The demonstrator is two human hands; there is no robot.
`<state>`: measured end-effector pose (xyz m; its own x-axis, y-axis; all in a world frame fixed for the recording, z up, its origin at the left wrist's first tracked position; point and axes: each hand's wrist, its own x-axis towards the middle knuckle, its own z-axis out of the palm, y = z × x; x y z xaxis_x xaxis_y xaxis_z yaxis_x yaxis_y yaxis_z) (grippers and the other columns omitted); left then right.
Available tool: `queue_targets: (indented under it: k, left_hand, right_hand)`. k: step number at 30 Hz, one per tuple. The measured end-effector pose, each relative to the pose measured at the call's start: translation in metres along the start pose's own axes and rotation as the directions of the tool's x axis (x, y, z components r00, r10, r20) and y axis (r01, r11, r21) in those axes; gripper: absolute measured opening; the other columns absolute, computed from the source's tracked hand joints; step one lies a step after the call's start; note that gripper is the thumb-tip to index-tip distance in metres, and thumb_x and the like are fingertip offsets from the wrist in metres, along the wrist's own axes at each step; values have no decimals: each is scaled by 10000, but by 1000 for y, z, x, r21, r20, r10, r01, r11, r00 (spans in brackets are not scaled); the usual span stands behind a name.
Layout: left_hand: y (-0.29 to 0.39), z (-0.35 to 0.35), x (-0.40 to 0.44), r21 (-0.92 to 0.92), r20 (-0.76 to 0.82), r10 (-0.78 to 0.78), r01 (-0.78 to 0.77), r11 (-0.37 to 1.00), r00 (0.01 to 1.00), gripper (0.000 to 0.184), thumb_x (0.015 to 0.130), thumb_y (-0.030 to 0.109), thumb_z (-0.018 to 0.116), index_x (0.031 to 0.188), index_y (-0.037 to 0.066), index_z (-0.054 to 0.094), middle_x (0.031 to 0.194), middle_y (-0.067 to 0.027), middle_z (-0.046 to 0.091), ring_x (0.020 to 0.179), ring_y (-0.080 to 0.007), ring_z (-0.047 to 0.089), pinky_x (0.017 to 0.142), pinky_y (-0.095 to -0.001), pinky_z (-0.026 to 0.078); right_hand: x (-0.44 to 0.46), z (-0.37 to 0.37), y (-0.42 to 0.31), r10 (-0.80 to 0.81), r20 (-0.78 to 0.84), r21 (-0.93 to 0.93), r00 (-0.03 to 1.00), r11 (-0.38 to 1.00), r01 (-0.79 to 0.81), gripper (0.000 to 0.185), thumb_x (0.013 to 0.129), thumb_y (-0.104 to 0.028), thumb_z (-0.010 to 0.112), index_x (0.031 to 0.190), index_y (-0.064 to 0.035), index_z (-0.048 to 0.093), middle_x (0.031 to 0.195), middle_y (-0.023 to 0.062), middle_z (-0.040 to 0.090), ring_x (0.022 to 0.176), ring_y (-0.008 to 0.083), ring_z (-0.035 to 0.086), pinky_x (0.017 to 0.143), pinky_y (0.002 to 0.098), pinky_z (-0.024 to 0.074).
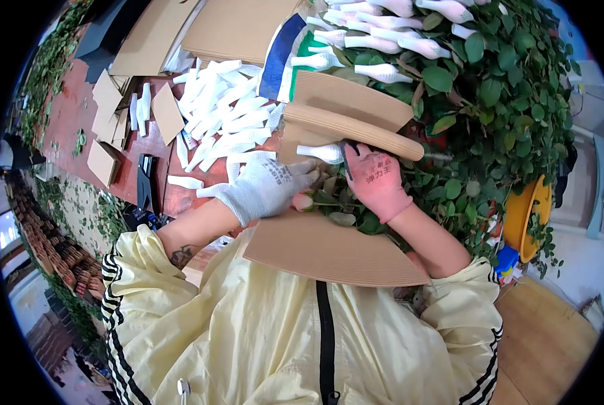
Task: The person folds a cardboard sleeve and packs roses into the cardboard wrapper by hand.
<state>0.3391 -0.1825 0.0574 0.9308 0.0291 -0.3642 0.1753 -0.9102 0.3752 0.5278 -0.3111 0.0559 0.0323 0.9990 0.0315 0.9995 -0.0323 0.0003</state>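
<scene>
My right hand (378,177), in a pink glove with dark fingertips, is closed at the base of a rose bud in a white mesh sleeve (320,153). The sleeved bud lies over corrugated cardboard, its narrow end pointing left. My left hand (267,187), in a whitish glove, reaches right with its fingers stretched out, just below that bud. Beneath those fingers is a bare pink rose (303,201), its leaves and stem extending right under my right wrist. A curved cardboard sheet (335,250) lies against my jacket, and a rolled cardboard edge (356,129) sits above my right hand.
White mesh sleeves (224,111) are heaped on the red table (65,135). A black stapler (146,182) stands left, near cardboard pieces (169,113). Several sleeved roses (383,34) lie at the top, with dense leaves (497,101) at right. Cardboard sheets (238,30) are stacked behind.
</scene>
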Motion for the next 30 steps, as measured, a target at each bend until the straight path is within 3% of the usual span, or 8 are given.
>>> queue_targets:
  k: [3,5,10,12,16,18,24,30]
  left_hand:
    - [0,10,-6,-107,-38,-24,20,994,999,588,737,280,621,1292,143,482,1375,-51,445,918,-256,633,694,-380,512]
    - [3,4,-9,-76,-12,-26,25,997,1000,588,733,277,624,1290,149,484,1382,-59,439,896,-254,638,678,-386,511]
    - [2,3,-11,-12,41,-16,16,1000,999,587,726,278,633,1284,163,492,1372,-70,454,844,-252,650,643,-394,507]
    - [0,7,-14,7,-129,43,-42,999,991,582,731,270,634,1285,165,491,1345,-64,485,865,-245,652,654,-391,509]
    - [-1,12,-12,24,-71,36,-35,999,997,565,733,256,634,1275,170,501,1317,-61,515,901,-237,650,663,-389,509]
    - [-6,24,-10,8,-296,134,-138,990,946,548,740,241,623,1272,173,512,1307,-48,528,895,-226,649,656,-385,503]
    - [2,1,-13,-37,-27,-13,12,999,1000,545,733,224,618,1269,180,524,1304,-31,530,891,-228,645,697,-369,501]
    - [-3,12,-13,-102,-121,64,-77,992,991,543,728,217,615,1264,182,530,1327,-30,507,903,-223,642,713,-367,501]
  right_hand:
    - [6,-10,-3,-42,-35,21,998,999,43,200,788,-212,565,925,-67,566,801,89,607,659,252,618,561,365,484]
    - [14,-11,-13,30,155,104,987,994,-46,199,791,-222,560,917,-68,561,808,85,608,681,248,624,577,361,494]
    - [11,3,-16,-26,99,61,995,998,20,281,791,-224,551,1030,-83,590,876,98,592,719,236,624,588,353,500]
    - [7,5,-13,-25,118,61,993,998,18,279,789,-223,554,1028,-84,590,895,99,593,728,235,623,589,353,500]
    - [5,16,-8,14,149,64,989,998,-23,278,786,-218,563,1030,-88,591,911,94,600,737,235,622,593,352,500]
    - [6,12,-9,28,148,85,989,996,-41,281,784,-218,564,1033,-90,592,906,90,601,730,236,621,595,354,499]
    - [6,12,-13,-20,49,85,999,996,15,313,764,-219,587,1056,-105,585,896,76,600,720,241,619,600,369,496]
    - [8,11,-14,-41,19,170,999,985,37,339,745,-190,597,1071,-97,585,956,100,573,736,246,612,616,363,496]
